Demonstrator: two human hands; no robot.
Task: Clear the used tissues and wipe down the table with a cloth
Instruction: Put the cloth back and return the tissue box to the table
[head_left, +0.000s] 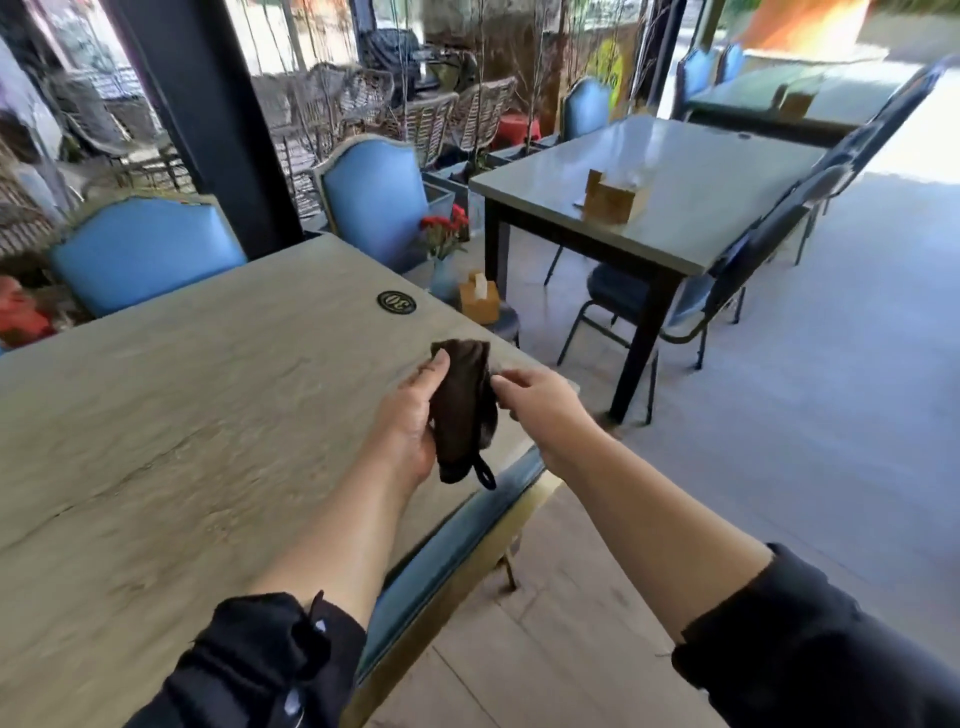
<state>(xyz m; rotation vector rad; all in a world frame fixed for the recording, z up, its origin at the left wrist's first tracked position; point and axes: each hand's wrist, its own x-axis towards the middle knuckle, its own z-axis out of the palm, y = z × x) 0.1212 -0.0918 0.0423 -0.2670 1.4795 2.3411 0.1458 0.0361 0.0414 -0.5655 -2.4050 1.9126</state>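
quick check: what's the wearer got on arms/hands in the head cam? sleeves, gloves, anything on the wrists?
Both hands are bare: no gloves, rings or watch show on the left hand or the right hand. Both forearms are uncovered. Black sleeves are pushed up and bunched near the elbows: the left sleeve has a short black cord or pull tab and a few small pale marks on the fabric; the right sleeve looks plain.

Two hands: left hand (410, 415), right hand (540, 402). One dark cloth (464, 410). Three counters, nearest at lower left (182, 415); two wooden tissue boxes visible.
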